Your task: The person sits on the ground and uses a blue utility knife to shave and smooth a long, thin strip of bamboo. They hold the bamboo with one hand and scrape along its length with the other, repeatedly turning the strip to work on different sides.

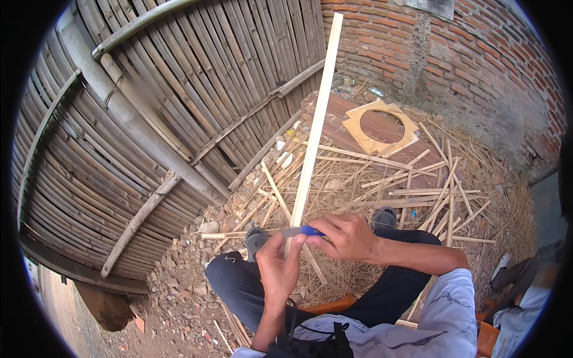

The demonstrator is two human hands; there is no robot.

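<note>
Head view: left hand [279, 259] closed around the near end of a long pale wood strip [316, 125], which extends up and away; grip probably steadies it. Right hand [346, 237] curled tight on a blue-handled knife [309, 231], blade crossing the strip, presumably for control. Loose sticks [434, 192] scattered ahead.

Fence [191, 101] left of wood strip [316, 122]

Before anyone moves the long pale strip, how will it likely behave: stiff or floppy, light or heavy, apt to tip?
The long pale strip is probably fairly stiff: it extends straight without visible sag. Being narrow, it looks light for its length. With most of its visible length beyond the left hand, it may tip easily.
</note>
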